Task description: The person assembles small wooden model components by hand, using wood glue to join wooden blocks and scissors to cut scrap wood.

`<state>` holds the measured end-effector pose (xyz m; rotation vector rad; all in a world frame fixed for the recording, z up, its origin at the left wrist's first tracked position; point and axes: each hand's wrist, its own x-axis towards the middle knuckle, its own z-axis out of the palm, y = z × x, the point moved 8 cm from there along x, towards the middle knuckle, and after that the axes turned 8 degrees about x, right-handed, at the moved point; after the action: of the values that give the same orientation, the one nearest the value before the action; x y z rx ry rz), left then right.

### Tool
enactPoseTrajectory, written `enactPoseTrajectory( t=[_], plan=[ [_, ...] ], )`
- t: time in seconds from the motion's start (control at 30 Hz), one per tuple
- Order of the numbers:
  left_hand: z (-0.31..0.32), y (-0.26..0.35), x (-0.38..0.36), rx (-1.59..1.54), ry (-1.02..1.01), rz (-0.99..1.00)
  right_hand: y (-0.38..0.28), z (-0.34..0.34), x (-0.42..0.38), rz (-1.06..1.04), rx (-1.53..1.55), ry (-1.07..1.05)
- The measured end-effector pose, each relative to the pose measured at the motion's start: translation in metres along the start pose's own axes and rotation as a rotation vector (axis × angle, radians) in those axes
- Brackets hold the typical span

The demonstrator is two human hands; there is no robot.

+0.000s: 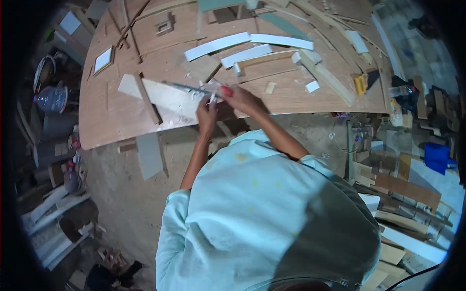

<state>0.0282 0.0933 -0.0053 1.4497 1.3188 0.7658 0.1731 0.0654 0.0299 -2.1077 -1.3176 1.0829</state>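
Observation:
My right hand (241, 101) is closed round the red handle (226, 91) of a long thin tool, whose grey blade (187, 88) points left over the table. Just left of it, my left hand (206, 116) pinches a small white piece (212, 98) against or beside the blade; the exact contact is too small to tell. Under the blade lies a pale board (170, 99) with white scraps on it. A narrow brown strip (149, 101) crosses that board at its left part.
Curved white-faced pieces (218, 45) lie on the wooden table (104, 121) beyond my hands. A yellow tool (360, 84) is at the right, a small frame (103, 60) at the left. Wood offcuts (407, 191) are stacked at the right; a large bottle (52, 99) stands left.

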Motion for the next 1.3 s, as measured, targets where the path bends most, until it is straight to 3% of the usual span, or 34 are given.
enactPoseTrajectory(
  t=[0.07,0.1,0.13,0.27,0.43,0.57,0.63,0.7,0.73,0.8,0.83,0.87,0.93,1.0,1.07,1.13,1.2,1.27,1.3],
  plan=[
    [0.008,-0.027,0.009,0.182,0.151,0.074,0.027,0.018,0.014,-0.013,0.082,-0.081],
    [0.005,0.001,-0.001,0.157,0.084,0.029,0.021,0.009,0.008,-0.056,0.033,-0.001],
    [0.018,-0.018,0.007,0.083,0.052,0.0,0.024,0.009,0.009,-0.161,-0.01,0.062],
    [0.034,-0.016,0.007,-0.151,-0.025,0.006,0.023,0.004,0.006,-0.248,-0.209,0.148],
    [0.031,-0.007,0.001,-0.267,0.01,-0.019,0.019,-0.005,0.014,-0.321,-0.277,0.281],
    [0.024,0.002,-0.004,-0.316,0.022,-0.042,0.021,0.0,0.023,-0.358,-0.292,0.224],
    [0.023,0.001,-0.007,-0.316,0.038,-0.173,0.022,0.0,0.027,-0.364,-0.281,0.186],
    [0.028,-0.024,0.001,-0.187,0.116,-0.159,0.017,-0.001,0.023,-0.606,-0.358,0.299],
    [0.016,-0.037,0.003,-0.051,0.185,-0.143,0.021,0.005,0.035,-0.361,-0.341,0.075],
    [0.01,-0.04,0.001,-0.105,0.274,-0.089,-0.006,-0.006,0.021,-0.532,-0.207,0.204],
    [0.02,-0.058,0.004,-0.316,0.279,-0.174,-0.008,-0.009,0.019,-0.546,-0.219,0.222],
    [0.021,-0.068,0.009,-0.296,0.29,-0.146,-0.009,-0.008,0.018,-0.556,-0.232,0.247],
    [0.017,-0.047,0.003,-0.311,0.255,-0.199,-0.011,0.0,0.023,-0.666,-0.157,0.219],
    [0.009,-0.031,-0.001,-0.302,0.335,-0.2,-0.014,0.006,0.029,-0.647,-0.078,0.119],
    [0.004,-0.042,0.004,-0.153,0.347,-0.245,-0.027,0.009,0.03,-0.622,-0.069,0.053],
    [-0.001,-0.055,0.013,0.109,0.481,-0.054,-0.055,0.002,0.018,-0.728,-0.159,0.01],
    [0.008,-0.026,0.013,-0.32,0.324,-0.157,-0.043,0.01,0.032,-0.676,-0.164,0.006],
    [0.015,0.002,0.015,-0.485,0.281,-0.252,-0.061,-0.015,0.024,-0.86,0.03,0.116],
    [0.018,0.014,0.02,-0.441,0.24,-0.232,-0.058,-0.023,0.03,-0.796,0.125,0.16]
  ],
)
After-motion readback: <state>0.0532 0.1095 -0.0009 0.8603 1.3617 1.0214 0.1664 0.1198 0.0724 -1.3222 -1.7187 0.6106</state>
